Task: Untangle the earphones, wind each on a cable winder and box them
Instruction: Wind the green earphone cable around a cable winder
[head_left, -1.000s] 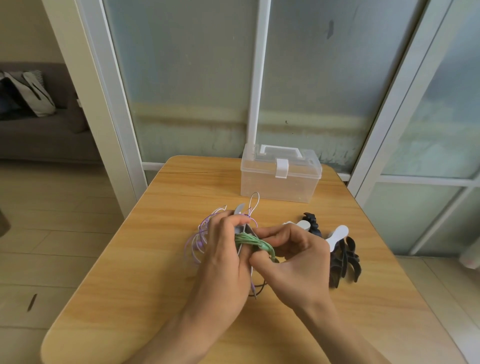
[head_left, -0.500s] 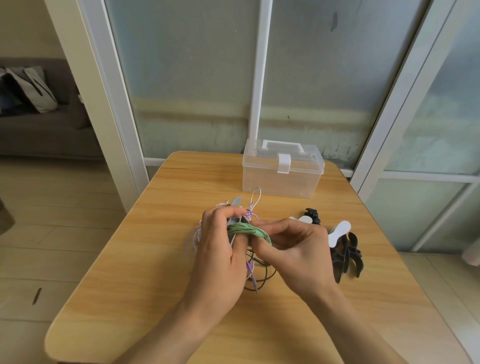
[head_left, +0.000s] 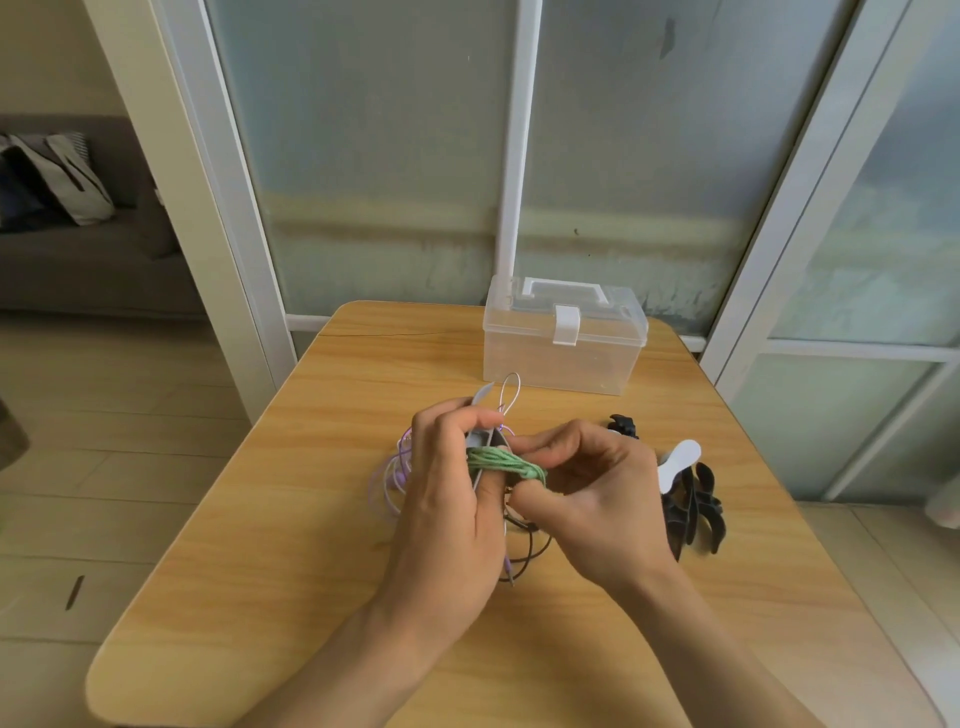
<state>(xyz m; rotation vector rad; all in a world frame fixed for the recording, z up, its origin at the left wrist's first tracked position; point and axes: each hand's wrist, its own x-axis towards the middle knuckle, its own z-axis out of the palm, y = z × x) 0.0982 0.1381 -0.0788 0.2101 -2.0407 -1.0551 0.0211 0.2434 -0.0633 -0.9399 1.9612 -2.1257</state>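
Observation:
My left hand (head_left: 447, 499) grips a grey cable winder (head_left: 480, 439) with a green earphone cable (head_left: 506, 462) wound around its middle. My right hand (head_left: 592, 493) pinches the green cable at the winder's right side. Under both hands lie a purple earphone cable (head_left: 389, 480) and a black one (head_left: 530, 551), partly hidden. A thin loop of wire (head_left: 510, 389) sticks up behind the winder. The clear plastic box (head_left: 563, 338) stands shut at the far edge of the wooden table (head_left: 291, 545).
Right of my right hand lies a white cable winder (head_left: 678, 460) on a pile of black winders (head_left: 696, 512). Another black piece (head_left: 623, 426) lies behind my right hand. Glass doors stand behind the table; a sofa is at far left.
The view has shifted slightly. My hands stay on the winder, and my right hand has carried the green cable a little round it.

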